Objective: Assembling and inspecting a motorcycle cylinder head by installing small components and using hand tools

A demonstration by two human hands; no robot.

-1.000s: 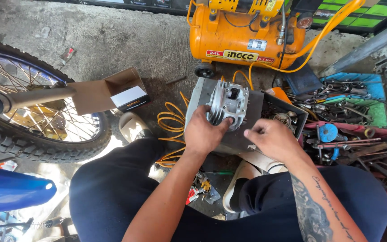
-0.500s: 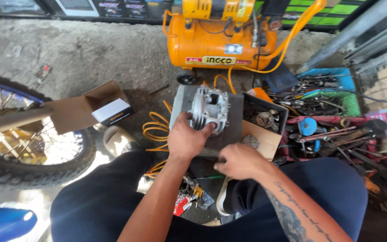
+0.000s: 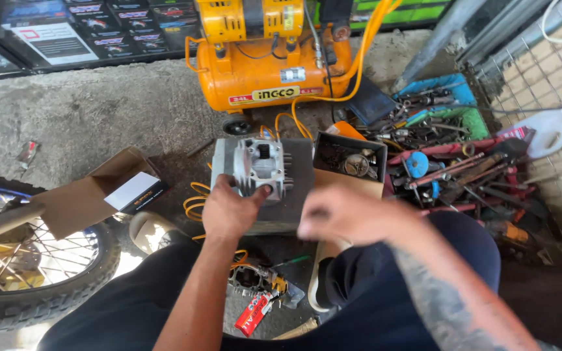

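Note:
A silver finned engine cylinder head (image 3: 259,167) stands on a grey block (image 3: 300,188) in front of my knees. My left hand (image 3: 229,209) grips the head's near left side, thumb against its lower edge. My right hand (image 3: 349,214) is blurred with motion, hovering just right of the head over the block's near right corner. Its fingers look curled; I cannot tell whether anything is in them.
An orange air compressor (image 3: 271,68) with a yellow hose stands behind. A small box of parts (image 3: 349,159) and a pile of tools (image 3: 463,169) lie right. An open cardboard box (image 3: 105,192) and a spoked motorcycle wheel (image 3: 27,273) are left. A red tube (image 3: 255,312) lies between my legs.
My right hand has drawn back toward me from the cylinder head and is moving fast. My left hand keeps its hold on the head. The camera has shifted slightly.

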